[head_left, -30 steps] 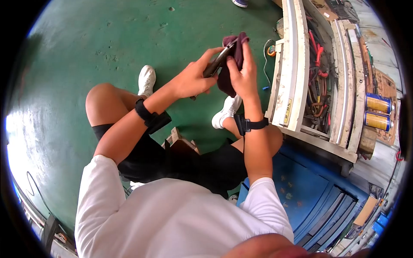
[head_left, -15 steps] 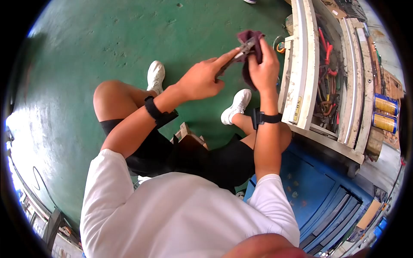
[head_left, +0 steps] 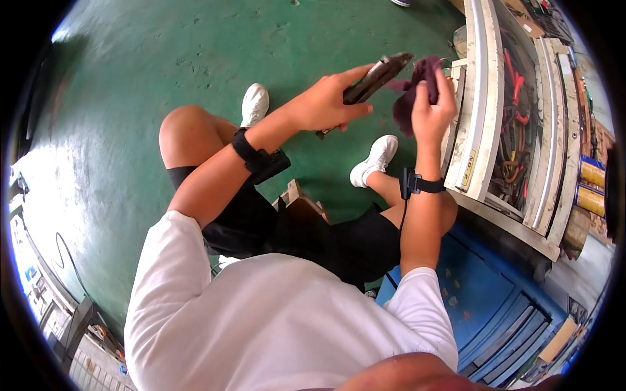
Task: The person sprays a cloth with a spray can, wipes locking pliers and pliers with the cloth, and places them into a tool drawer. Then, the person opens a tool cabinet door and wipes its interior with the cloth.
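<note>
Your left hand is closed around a dark metal tool. Your fingers and thumb wrap its middle; one end slants up and away to the right, and the other shows below your palm. Your right hand pinches a maroon cloth between thumb and fingers, partly closed, with the cloth bunched and hanging down on its left side. The tool's upper end is just beside the cloth; whether they touch is hard to tell. You hold both out in front of you, above the green floor.

Each of your wrists has a black strap with a small device on it. Your knees are bent and spread, with a white shoe on your left foot and another white shoe on your right. A wooden block shows between your legs, partly hidden by your black shorts.

To your right stands a worn white drawer, holding red-handled tools and other hand tools in a jumble. Past it, near the right edge of the view, are two yellow-and-blue cans side by side. A blue cabinet sits nearer you, below the drawer in view. At the top edge, part of another person's shoe shows on the floor.
</note>
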{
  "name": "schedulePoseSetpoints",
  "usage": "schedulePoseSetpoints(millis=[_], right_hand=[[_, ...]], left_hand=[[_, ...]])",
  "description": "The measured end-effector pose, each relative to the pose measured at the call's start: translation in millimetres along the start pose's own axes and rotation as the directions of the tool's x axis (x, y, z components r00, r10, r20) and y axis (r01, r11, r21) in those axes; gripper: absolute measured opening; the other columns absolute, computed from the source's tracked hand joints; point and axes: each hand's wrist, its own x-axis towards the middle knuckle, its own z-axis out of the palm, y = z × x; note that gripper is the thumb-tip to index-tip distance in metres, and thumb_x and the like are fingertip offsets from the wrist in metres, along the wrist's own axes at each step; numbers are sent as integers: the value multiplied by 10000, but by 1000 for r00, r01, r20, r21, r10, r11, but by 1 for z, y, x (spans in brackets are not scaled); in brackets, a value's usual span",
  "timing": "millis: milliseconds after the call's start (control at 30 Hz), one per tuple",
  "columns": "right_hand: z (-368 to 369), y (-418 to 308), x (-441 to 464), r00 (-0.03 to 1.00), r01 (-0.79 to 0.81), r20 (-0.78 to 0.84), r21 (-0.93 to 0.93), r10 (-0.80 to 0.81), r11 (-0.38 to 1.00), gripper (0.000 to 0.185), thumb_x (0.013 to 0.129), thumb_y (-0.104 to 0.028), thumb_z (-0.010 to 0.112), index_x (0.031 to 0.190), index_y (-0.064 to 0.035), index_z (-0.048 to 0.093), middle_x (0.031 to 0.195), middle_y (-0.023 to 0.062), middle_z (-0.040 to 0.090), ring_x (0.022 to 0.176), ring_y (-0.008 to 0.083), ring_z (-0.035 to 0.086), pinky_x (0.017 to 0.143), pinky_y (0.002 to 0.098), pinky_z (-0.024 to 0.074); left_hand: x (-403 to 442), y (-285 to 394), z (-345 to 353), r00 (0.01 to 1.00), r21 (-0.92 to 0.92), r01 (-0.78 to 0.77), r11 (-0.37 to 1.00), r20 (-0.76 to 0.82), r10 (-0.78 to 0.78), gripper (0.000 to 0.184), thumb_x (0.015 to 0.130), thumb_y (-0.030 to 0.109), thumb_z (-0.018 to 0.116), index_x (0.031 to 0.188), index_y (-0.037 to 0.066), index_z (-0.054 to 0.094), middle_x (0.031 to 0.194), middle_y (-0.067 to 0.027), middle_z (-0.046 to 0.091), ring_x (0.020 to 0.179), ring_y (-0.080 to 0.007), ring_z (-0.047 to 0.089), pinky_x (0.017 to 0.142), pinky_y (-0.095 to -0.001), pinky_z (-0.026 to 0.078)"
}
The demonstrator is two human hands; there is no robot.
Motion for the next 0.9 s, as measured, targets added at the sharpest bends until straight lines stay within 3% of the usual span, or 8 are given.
schedulePoseSetpoints(millis=[133, 500, 567, 667, 733, 800, 833, 900], right_hand=[[13, -25, -14, 956, 130, 237, 177, -170, 976, 433, 818, -52, 616, 1249, -7, 622, 886, 169, 577, 777, 346, 597, 692, 423, 492], [18, -18, -11, 975, 111, 196, -25, -104, 993, 502, 805, -102, 657, 1303, -79, 597, 912, 177, 581, 800, 387, 607, 691, 454, 510], [15, -11, -7, 991, -19, 134, 36, 14, 999, 510, 821, -125, 663, 1320, -83, 564, 914, 174, 582, 808, 399, 608, 697, 465, 513], [14, -4, -13, 968, 125, 222, -33, -115, 992, 512, 849, -143, 652, 1335, -60, 518, 919, 178, 579, 817, 407, 613, 693, 470, 513], [24, -14, -17, 974, 120, 194, -7, -116, 993, 524, 888, -177, 641, 1356, -27, 461, 1025, 191, 617, 896, 416, 638, 747, 453, 527], [29, -23, -20, 993, -60, 119, 291, 26, 955, 591, 920, -212, 633, 1405, 19, 389, 1169, 228, 621, 1020, 421, 640, 846, 432, 523], [27, -30, -20, 997, -68, 65, 324, 50, 944, 624, 952, -205, 602, 1446, 51, 321, 1294, 268, 565, 1150, 425, 594, 945, 426, 486], [31, -20, -16, 1000, 15, -10, 226, -13, 974, 612, 958, -173, 590, 1446, 72, 313, 1313, 276, 541, 1168, 430, 574, 961, 431, 475]], left_hand=[[3, -1, -1, 999, -194, -43, 980, -14, 41, 689, 940, 162, 682, 1510, 19, 321, 804, -53, 627, 561, -104, 579, 492, -266, 450], [4, -1, -5, 1000, -431, 5, 903, 27, 7, 644, 967, 150, 644, 1522, 75, 325, 836, -52, 600, 531, -105, 532, 478, -240, 444], [0, 3, -11, 994, -664, 76, 744, 112, -2, 604, 1023, 219, 557, 1546, 107, 275, 820, -83, 569, 504, -119, 502, 457, -236, 448], [-8, 4, -22, 967, -693, 111, 713, 242, 84, 574, 1062, 295, 458, 1563, 135, 226, 805, -104, 545, 478, -129, 476, 436, -238, 452], [-9, 8, -21, 963, -630, 58, 775, 239, 122, 568, 1075, 329, 404, 1570, 143, 198, 807, -114, 553, 472, -131, 488, 428, -240, 452], [-11, 11, -20, 968, -588, 62, 807, 232, 95, 546, 1078, 338, 391, 1562, 143, 230, 808, -103, 560, 474, -123, 495, 424, -235, 446], [-11, 13, -21, 966, -594, 70, 802, 242, 95, 546, 1078, 338, 391, 1562, 143, 230, 808, -103, 560, 474, -123, 495, 424, -235, 446], [-9, 19, -22, 978, -582, 122, 804, 208, 2, 529, 1082, 364, 371, 1548, 134, 273, 812, -86, 568, 488, -119, 505, 435, -227, 445]])
